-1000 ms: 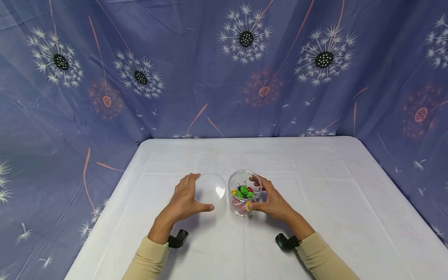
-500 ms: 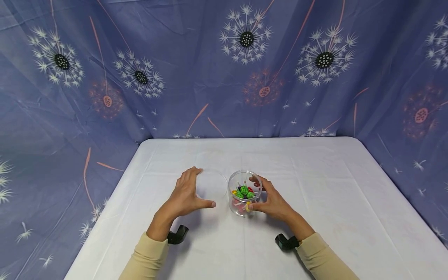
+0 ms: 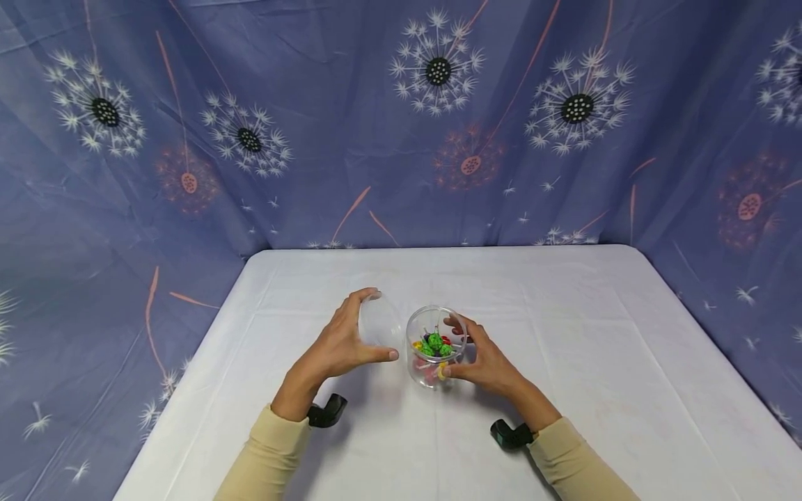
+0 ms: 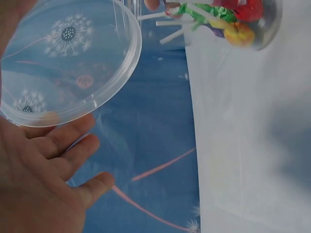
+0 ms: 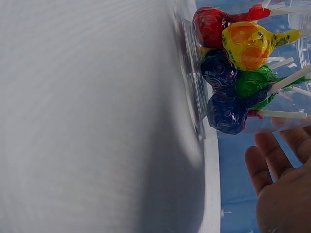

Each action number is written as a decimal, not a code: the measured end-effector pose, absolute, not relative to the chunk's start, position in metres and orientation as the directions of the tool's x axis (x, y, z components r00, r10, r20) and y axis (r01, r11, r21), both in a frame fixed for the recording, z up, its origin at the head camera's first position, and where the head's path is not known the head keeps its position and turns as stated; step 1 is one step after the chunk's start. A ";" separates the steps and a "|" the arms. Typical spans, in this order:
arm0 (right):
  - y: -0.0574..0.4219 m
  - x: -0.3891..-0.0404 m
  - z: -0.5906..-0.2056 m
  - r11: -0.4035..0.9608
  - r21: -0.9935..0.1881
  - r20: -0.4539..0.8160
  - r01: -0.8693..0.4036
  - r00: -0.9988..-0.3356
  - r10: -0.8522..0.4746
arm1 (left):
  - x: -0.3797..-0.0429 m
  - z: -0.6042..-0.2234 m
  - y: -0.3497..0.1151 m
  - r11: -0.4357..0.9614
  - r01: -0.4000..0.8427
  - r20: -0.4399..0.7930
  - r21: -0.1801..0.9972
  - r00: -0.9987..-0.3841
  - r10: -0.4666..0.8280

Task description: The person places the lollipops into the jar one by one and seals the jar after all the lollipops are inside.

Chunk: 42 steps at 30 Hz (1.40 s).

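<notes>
My left hand holds a clear round lid by its edge, between thumb and fingers, above the table. The lid is tilted, beside the jar and apart from it; its rim shows in the left wrist view. A clear plastic jar stands upright, uncovered, on the table. Inside are several wrapped lollipops; red, yellow, green and dark blue wrappers with white sticks show in the right wrist view. My right hand grips the jar's right side, thumb in front and fingers behind.
A white cloth covers the table. Behind and at the sides hangs a blue curtain with dandelion prints. Black wrist cameras, left and right, sit under each wrist.
The left hand has moved right and a little away from me with the lid, which has tipped from facing up to a steeper slant. The right hand and jar stay in place.
</notes>
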State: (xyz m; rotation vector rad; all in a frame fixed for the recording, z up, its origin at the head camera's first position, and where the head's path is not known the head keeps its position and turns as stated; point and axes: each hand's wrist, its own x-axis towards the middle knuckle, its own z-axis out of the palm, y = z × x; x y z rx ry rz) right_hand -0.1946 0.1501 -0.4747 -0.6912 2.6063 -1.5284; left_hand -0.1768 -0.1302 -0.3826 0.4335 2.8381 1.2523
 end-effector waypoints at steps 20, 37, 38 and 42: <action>0.150 -0.195 -0.478 0.392 -0.838 0.207 -0.380 -0.886 -0.415 | -0.191 -0.396 -0.085 0.428 0.357 0.220 0.830 -0.915 0.338; 0.152 -0.190 -0.473 0.445 -0.860 0.082 -0.249 -0.928 -0.362 | -0.192 -0.410 -0.055 0.470 0.438 0.281 0.766 -0.887 0.367; 0.152 -0.190 -0.473 0.446 -0.859 0.083 -0.250 -0.929 -0.361 | -0.192 -0.411 -0.054 0.476 0.447 0.289 0.758 -0.883 0.370; 0.152 -0.190 -0.473 0.441 -0.859 0.095 -0.261 -0.926 -0.364 | -0.193 -0.414 -0.052 0.492 0.472 0.306 0.732 -0.872 0.382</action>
